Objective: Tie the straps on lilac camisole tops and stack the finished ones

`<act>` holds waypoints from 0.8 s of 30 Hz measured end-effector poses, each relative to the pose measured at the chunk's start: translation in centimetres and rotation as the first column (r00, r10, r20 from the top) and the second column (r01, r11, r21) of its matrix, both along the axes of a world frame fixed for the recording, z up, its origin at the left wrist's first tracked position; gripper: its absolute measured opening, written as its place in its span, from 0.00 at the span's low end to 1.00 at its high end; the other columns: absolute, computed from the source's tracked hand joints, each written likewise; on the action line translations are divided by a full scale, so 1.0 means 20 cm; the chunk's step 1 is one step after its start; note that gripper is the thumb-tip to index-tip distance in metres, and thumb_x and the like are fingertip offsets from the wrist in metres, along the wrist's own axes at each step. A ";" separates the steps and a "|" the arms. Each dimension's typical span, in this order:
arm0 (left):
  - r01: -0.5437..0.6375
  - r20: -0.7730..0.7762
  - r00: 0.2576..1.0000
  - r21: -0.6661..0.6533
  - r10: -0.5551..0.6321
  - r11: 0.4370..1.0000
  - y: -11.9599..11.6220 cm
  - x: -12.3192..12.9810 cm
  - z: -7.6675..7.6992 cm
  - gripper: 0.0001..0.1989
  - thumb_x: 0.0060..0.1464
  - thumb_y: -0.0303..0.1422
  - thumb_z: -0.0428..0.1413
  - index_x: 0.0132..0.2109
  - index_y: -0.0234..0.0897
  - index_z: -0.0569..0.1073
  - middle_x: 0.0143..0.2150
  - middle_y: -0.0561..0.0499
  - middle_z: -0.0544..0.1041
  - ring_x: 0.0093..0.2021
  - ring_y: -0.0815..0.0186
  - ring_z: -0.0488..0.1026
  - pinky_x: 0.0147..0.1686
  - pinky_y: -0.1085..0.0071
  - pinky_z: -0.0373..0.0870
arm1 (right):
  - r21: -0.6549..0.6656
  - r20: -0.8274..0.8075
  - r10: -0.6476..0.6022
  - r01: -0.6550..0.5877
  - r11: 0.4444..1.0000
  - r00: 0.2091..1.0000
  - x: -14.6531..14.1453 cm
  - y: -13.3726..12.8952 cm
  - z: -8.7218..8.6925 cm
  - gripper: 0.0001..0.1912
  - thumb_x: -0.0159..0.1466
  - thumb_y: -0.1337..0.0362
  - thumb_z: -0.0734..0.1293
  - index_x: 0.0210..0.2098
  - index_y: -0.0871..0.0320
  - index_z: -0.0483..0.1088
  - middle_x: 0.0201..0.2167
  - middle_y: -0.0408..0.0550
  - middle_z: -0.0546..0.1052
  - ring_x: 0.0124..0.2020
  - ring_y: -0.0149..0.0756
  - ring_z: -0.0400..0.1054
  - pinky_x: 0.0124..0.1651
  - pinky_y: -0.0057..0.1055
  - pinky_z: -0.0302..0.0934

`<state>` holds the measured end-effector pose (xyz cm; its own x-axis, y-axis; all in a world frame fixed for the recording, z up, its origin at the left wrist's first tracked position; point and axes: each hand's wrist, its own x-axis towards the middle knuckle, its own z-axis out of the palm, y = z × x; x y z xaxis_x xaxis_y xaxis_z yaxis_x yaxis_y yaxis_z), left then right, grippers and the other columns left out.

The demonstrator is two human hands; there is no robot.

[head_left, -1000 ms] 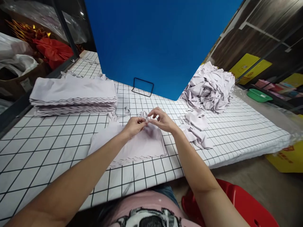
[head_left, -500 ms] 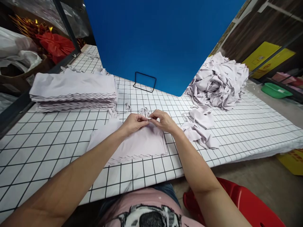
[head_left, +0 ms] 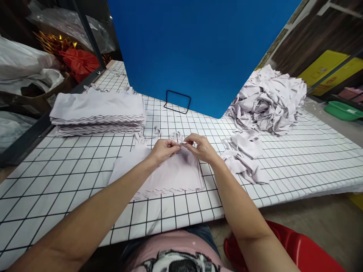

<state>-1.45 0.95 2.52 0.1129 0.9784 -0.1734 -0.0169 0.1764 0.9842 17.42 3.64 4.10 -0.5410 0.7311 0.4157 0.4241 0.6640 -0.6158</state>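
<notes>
Both hands pinched shut on a small fabric strap [head_left: 183, 142] at frame centre: left hand [head_left: 163, 150], right hand [head_left: 202, 147], over the flat pale-lilac garment stack [head_left: 167, 175] on the gridded surface [head_left: 70, 177]. Risk: strap slips from the fingertip pinch; a tug could skew the stack.

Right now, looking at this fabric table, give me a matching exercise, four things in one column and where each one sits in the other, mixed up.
Things:
1. neat folded stack
2. crumpled heap
3. black wire stand
4. flat pale cloth

Places:
A. under both hands
B. far left of the table
C. far right of the table
D. far middle, by the blue panel

Pairs: 1-B, 2-C, 3-D, 4-A
</notes>
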 end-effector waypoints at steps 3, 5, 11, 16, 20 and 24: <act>-0.004 0.019 1.000 0.008 0.004 1.000 0.00 0.00 0.01 0.08 0.43 0.32 0.64 0.31 0.30 0.77 0.23 0.52 0.74 0.23 0.74 0.66 0.26 0.75 0.62 | -0.013 -0.002 0.024 -0.024 1.000 1.000 0.01 0.00 0.00 0.04 0.65 0.65 0.66 0.35 0.57 0.72 0.32 0.46 0.74 0.33 0.32 0.66 0.37 0.31 0.61; 0.018 -0.015 1.000 0.016 -0.018 1.000 0.00 -0.01 0.02 0.07 0.43 0.31 0.63 0.30 0.31 0.76 0.25 0.51 0.75 0.26 0.73 0.69 0.28 0.75 0.65 | -0.009 0.016 0.016 -0.016 1.000 1.000 0.02 0.01 0.00 0.04 0.66 0.64 0.66 0.35 0.57 0.72 0.32 0.46 0.74 0.33 0.33 0.66 0.38 0.32 0.61; 0.123 -0.178 0.977 0.033 -0.115 0.992 0.00 -0.04 0.04 0.04 0.43 0.28 0.61 0.29 0.32 0.74 0.26 0.49 0.76 0.28 0.69 0.72 0.30 0.73 0.67 | 0.083 0.116 -0.059 0.049 0.995 0.991 0.05 -0.01 0.05 0.09 0.65 0.66 0.66 0.45 0.53 0.72 0.45 0.50 0.74 0.50 0.44 0.64 0.52 0.44 0.58; 0.160 -0.362 0.925 0.102 -0.113 0.982 -0.01 -0.05 0.08 0.03 0.44 0.29 0.59 0.29 0.32 0.76 0.26 0.50 0.76 0.27 0.69 0.70 0.27 0.74 0.63 | 0.004 0.128 0.105 -0.106 0.994 0.986 -0.01 -0.04 0.03 0.15 0.67 0.60 0.65 0.53 0.50 0.68 0.52 0.49 0.74 0.54 0.45 0.62 0.56 0.46 0.56; 0.223 -0.419 0.898 0.163 -0.137 0.961 -0.01 -0.09 0.11 0.05 0.46 0.31 0.57 0.30 0.33 0.75 0.28 0.51 0.76 0.29 0.68 0.70 0.29 0.73 0.63 | -0.038 0.097 0.081 -0.078 0.996 0.992 -0.06 -0.02 -0.03 0.07 0.67 0.60 0.66 0.39 0.55 0.74 0.34 0.47 0.77 0.42 0.40 0.66 0.49 0.41 0.58; 0.324 -0.634 0.758 0.158 -0.155 0.933 -0.05 -0.15 0.11 0.07 0.46 0.34 0.58 0.33 0.37 0.75 0.32 0.50 0.77 0.31 0.64 0.71 0.30 0.71 0.62 | -0.054 0.056 0.110 -0.107 0.993 0.992 -0.07 -0.02 -0.05 0.06 0.66 0.63 0.66 0.35 0.56 0.73 0.32 0.46 0.77 0.39 0.38 0.65 0.46 0.38 0.58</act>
